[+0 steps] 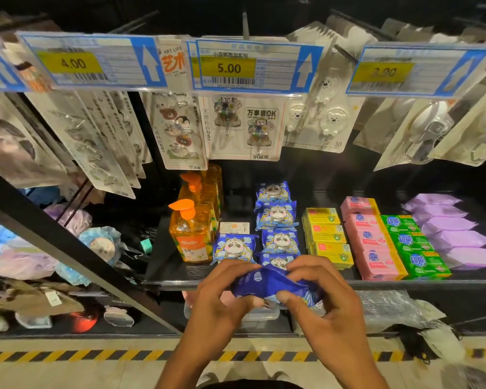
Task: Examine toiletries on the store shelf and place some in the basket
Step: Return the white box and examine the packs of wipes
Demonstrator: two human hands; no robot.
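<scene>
Left hand: my left hand (pixel 222 299) grasps the left end of the blue packet (pixel 272 284), fingers curled over its top edge.
Right hand: my right hand (pixel 323 301) grasps the right end of the same packet, thumb pressed on its near face.
Held item: the blue packet is in both hands, in front of the shelf edge (pixel 404 283) and just below the stocked row; its plain blue back faces me and it is creased in the middle.
Matching stock: more panda packets (pixel 277 214) lie in two short columns on the black shelf, directly behind my hands.
Left of stock: orange pump bottles (pixel 192 234) stand upright in a row running front to back, touching the nearest panda packet.
Right of stock: yellow soap boxes (pixel 326 234), then pink soap boxes (pixel 372 242), green soap boxes (pixel 415 245) and purple packs (pixel 455 237), side by side.
Above: carded adhesive hooks (pixel 247 127) hang behind price tags (pixel 244 66) reading 4.00 and 5.00; the third tag is blurred.
Floor: a yellow-and-black hazard stripe (pixel 68 356) runs along the base of the shelving.
Basket: I cannot see it from this view.
</scene>
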